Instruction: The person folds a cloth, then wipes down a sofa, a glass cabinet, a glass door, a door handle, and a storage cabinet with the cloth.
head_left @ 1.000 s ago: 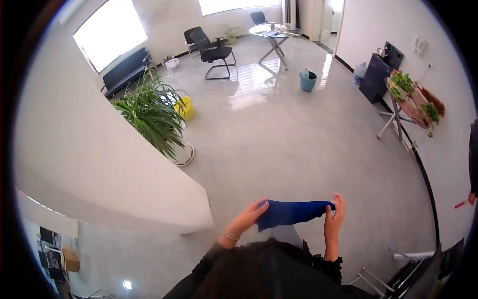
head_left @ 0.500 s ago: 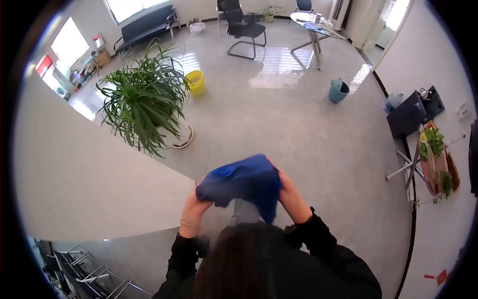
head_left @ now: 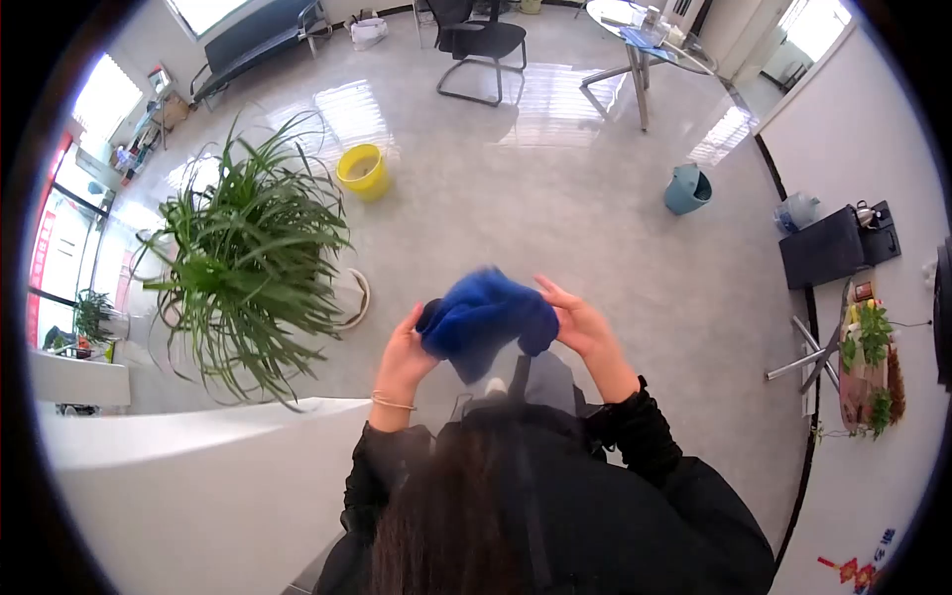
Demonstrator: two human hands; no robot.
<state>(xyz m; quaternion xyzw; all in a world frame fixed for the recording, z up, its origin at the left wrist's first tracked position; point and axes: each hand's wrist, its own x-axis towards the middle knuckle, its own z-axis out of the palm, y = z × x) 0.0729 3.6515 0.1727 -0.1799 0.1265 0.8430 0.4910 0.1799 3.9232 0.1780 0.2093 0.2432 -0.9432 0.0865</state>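
A blue cloth (head_left: 488, 315), bunched and slightly blurred, hangs in the air in front of my body between both hands. My left hand (head_left: 405, 355) grips its left end, with a darker patch of the fabric by the fingertips. On the other side, my right hand (head_left: 579, 322) pinches the right edge, one finger sticking out past the cloth. The cloth covers parts of the fingers. Below it my grey trouser leg and the tip of a shoe show.
A large potted plant (head_left: 248, 248) stands at left, behind a white partition (head_left: 198, 466). Beyond are a yellow bucket (head_left: 363, 174), a blue-grey bucket (head_left: 686, 188), a black chair (head_left: 483, 45) and a glass table (head_left: 645, 40). Along the right wall sit a black cabinet (head_left: 823, 248) and a plant stand (head_left: 863, 372).
The cloth has gone from spread and draped to more bunched up, and both hands have risen a little in view. I have moved forward past the partition, and the plant appears closer.
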